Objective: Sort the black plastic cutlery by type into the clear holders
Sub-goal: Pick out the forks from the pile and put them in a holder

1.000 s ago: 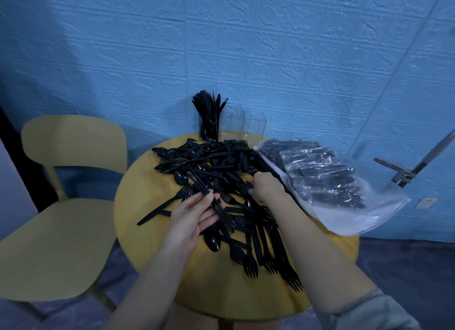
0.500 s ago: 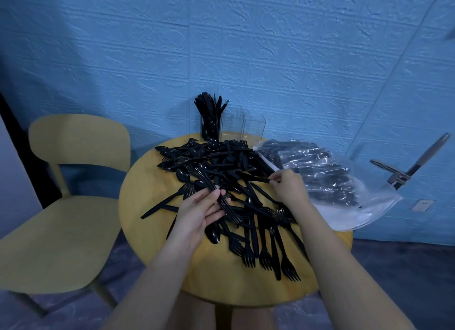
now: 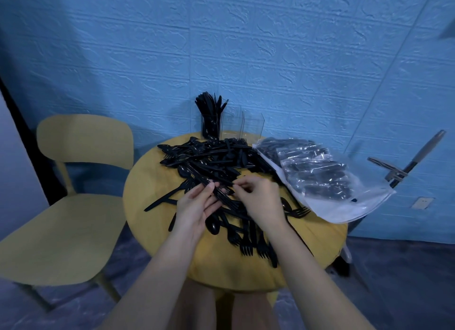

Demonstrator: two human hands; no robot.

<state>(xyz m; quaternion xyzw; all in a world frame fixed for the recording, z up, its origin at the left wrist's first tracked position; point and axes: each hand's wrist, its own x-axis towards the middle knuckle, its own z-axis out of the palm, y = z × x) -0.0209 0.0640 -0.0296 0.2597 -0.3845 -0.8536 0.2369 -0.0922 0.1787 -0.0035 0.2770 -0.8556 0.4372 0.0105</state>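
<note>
Clearly the sorting is only partly done. At the far edge of the round yellow tabletop (image 3: 147, 221) stand the clear plastic holders (image 3: 242, 126); the leftmost one (image 3: 211, 125) is packed with upright black plastic cutlery, apparently one type, though which type is too dark to tell. The holders beside it look empty. Most of the work is left: a big tangled heap of loose black plastic forks, spoons and knives (image 3: 211, 162) covers the middle of the tabletop, with forks (image 3: 248, 246) trailing toward the near edge.

The left hand (image 3: 194, 209) holds a small bundle of gathered black pieces (image 3: 221, 194), its grip curled around them. The right hand (image 3: 258, 199) meets it, thumb and fingertips pinching at the bundle's upper end. A clear plastic bag of more black cutlery (image 3: 317, 177) lies at the right, hanging over the edge, so further stock may await. A yellow chair (image 3: 73, 194) stands to the left.
</note>
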